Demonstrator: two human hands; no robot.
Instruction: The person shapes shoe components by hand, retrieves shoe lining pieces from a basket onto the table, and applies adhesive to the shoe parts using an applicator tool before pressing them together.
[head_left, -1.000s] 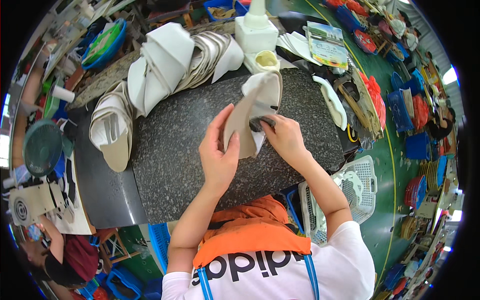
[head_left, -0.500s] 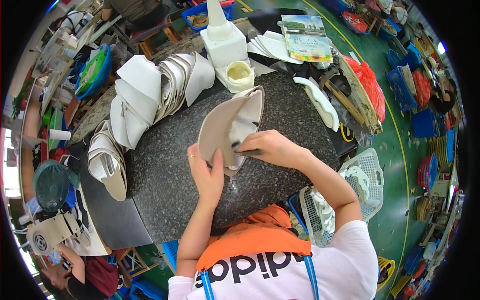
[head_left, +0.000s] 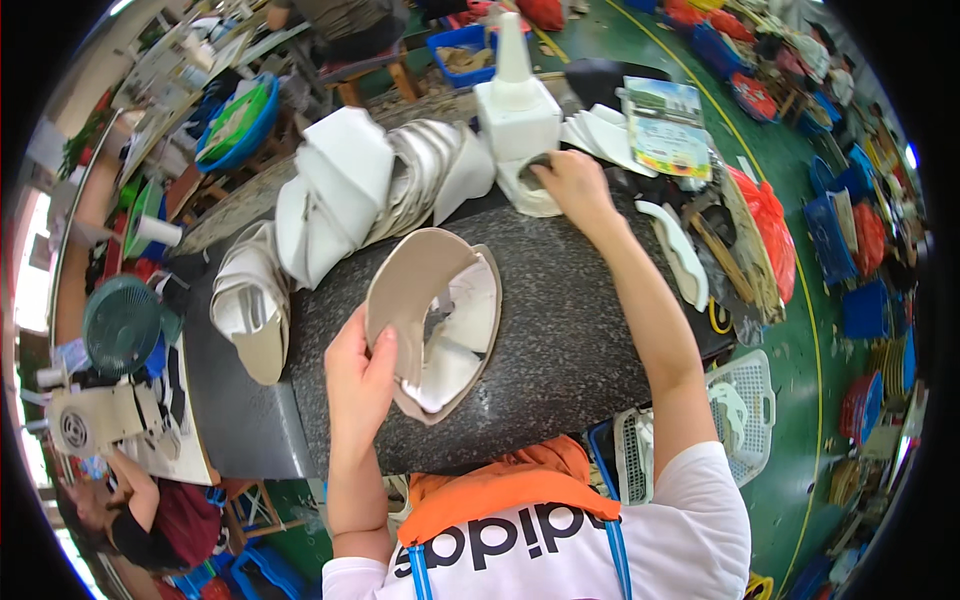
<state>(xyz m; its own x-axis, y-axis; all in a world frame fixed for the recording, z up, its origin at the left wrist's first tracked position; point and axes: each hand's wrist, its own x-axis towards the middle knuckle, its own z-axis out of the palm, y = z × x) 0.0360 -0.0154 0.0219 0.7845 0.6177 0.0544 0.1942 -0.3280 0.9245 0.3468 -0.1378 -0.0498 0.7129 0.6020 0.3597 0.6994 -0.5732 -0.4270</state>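
Speckled dark stone tabletop (head_left: 560, 330), bare in its middle. Along the far edge, left of centre: a nested stack of white and beige curved sheet pieces (head_left: 340, 190). Beside it, at the far edge near its middle: a white square-bodied plastic bottle with a tall cone top (head_left: 520, 115).

Beige, white-lined, curved shoe-upper-like shell (head_left: 460, 325): over the near part of the tabletop, left of centre, opening turned up and rightward. Cannot tell whether its lower end touches the stone.

Left hand (head_left: 362, 375) holds the shell at its left side, thumb on the beige face, other fingers mostly hidden behind. Good hold: lining left uncovered. Advise a light thumb; the thin wall would probably crease under a hard pinch.

Small cream round open pot (head_left: 535, 203), just in front of the bottle. Right hand (head_left: 578, 183) at its mouth, fingers narrow, pinched on a small dark tool (head_left: 538, 162); shape and tip hidden.

Step, as I read it: loading the tool at the pot. Contents not visible. Best done with a modest load, excess wiped on the rim, wrist clear of the stack. Drips on the beige face look the main risk; holding the shell still and open should help.
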